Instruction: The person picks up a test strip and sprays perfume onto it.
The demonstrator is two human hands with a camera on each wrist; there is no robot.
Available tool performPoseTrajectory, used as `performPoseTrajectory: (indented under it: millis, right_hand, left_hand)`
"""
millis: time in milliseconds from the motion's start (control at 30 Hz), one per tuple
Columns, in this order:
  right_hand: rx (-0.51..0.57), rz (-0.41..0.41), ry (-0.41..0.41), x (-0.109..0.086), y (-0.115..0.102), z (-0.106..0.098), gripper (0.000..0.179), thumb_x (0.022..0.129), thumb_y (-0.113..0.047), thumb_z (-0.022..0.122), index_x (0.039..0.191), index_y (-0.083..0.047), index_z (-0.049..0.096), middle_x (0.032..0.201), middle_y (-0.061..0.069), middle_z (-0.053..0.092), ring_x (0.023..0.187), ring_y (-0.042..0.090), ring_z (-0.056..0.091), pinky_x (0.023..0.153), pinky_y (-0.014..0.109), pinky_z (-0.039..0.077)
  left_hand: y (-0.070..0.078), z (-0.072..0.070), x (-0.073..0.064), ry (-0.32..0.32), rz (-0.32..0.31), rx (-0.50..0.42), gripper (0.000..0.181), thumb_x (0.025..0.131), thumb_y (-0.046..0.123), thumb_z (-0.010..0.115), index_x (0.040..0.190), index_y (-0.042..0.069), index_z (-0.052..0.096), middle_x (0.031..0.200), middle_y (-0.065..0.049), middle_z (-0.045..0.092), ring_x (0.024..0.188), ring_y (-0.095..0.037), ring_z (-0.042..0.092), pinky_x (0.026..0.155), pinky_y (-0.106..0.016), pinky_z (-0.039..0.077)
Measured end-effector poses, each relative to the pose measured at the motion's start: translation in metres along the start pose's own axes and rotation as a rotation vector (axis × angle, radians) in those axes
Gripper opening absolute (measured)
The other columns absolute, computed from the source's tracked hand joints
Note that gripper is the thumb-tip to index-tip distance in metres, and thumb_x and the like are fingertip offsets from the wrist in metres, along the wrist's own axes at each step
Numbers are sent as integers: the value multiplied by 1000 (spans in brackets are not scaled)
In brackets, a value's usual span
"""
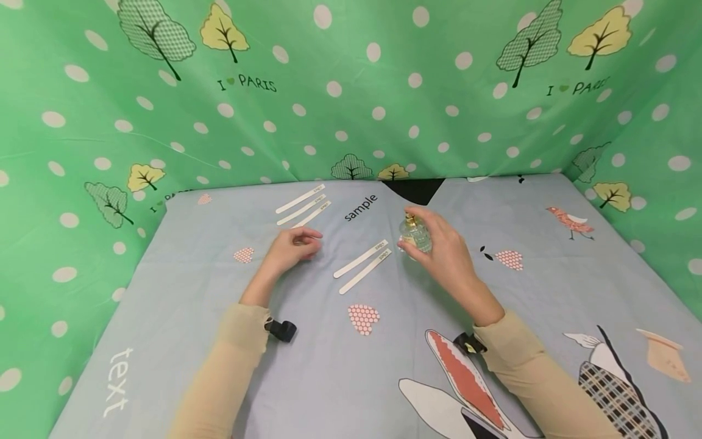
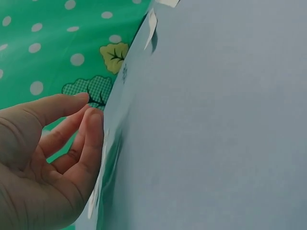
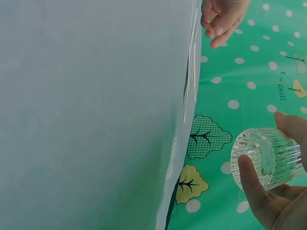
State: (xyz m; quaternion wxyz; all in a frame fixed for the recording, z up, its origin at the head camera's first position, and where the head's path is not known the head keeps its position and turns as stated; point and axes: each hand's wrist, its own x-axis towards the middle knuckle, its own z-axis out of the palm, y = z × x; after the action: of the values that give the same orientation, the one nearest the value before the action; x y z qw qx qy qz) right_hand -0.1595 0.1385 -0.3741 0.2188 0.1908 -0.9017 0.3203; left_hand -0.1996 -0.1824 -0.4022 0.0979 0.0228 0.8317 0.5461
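Note:
My right hand (image 1: 446, 253) grips a clear, ribbed glass perfume bottle (image 1: 415, 234) with a gold-coloured neck, held above the table. One finger reaches the gold top, and another supports the bottle's base in the right wrist view, where the ribbed bottle (image 3: 254, 148) appears on its side. My left hand (image 1: 290, 249) is over the cloth, fingers loosely bent; the left wrist view shows nothing between its thumb and fingers (image 2: 93, 139). Just beyond it lie three white paper strips (image 1: 300, 210). Two more white strips (image 1: 362, 268) lie between the hands, left of the bottle.
A light blue-grey printed cloth (image 1: 329, 378) covers the table, with "sample" lettering, hearts and animal pictures. Green dotted fabric (image 1: 340, 55) hangs along the back and sides. Each wrist wears a black strapped device (image 1: 282, 330).

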Motion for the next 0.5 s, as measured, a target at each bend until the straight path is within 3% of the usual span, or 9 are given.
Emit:
performPoseTrajectory:
  millis: [500]
  right_hand:
    - [-1,2,0,-1,0,-1,64,83,-26,82,138,-19,51,135,10,62,117,31,63,91,52,55]
  left_hand:
    - [-1,17,-5,-83,22,-26,33,89,5,69,119,-7,65,103,-22,70,79,-9,68,78,-27,60]
